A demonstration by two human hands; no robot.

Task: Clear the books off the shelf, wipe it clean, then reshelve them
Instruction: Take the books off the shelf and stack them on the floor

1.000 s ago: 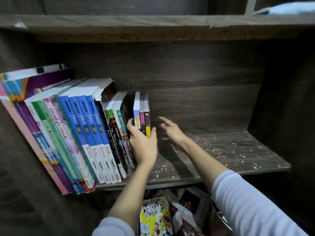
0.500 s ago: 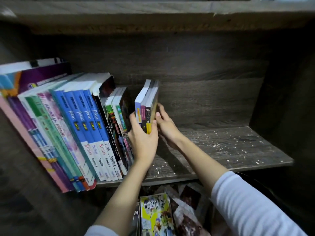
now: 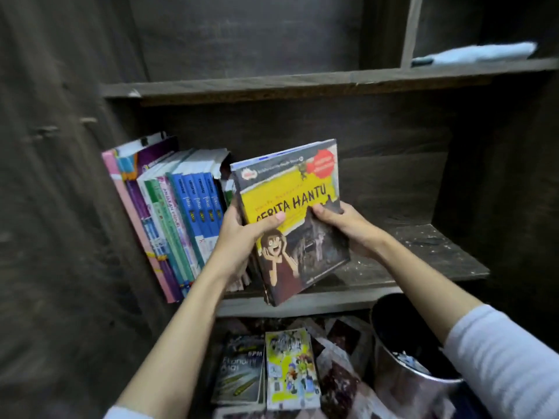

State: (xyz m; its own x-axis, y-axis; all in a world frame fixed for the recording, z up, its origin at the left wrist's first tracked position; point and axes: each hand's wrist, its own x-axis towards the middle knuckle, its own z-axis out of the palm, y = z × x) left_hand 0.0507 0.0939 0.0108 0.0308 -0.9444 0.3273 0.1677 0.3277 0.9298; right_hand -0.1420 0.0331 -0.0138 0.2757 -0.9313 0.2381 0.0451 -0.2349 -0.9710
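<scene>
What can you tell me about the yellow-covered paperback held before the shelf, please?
The yellow-covered paperback book faces the camera, its top leaning left. Its glossy cover reads CERITA HANTU in black, with a red badge top right, a cartoon figure clutching its cheeks and a dark grey scene below. The left hand grips its left edge, thumb across the cover; the right hand holds its right edge. A second book shows its pale edge behind its top. It hangs before the dark wooden shelf.

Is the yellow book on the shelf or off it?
Off: left hand and right hand grip the yellow book, raised in front of the shelf.
</scene>
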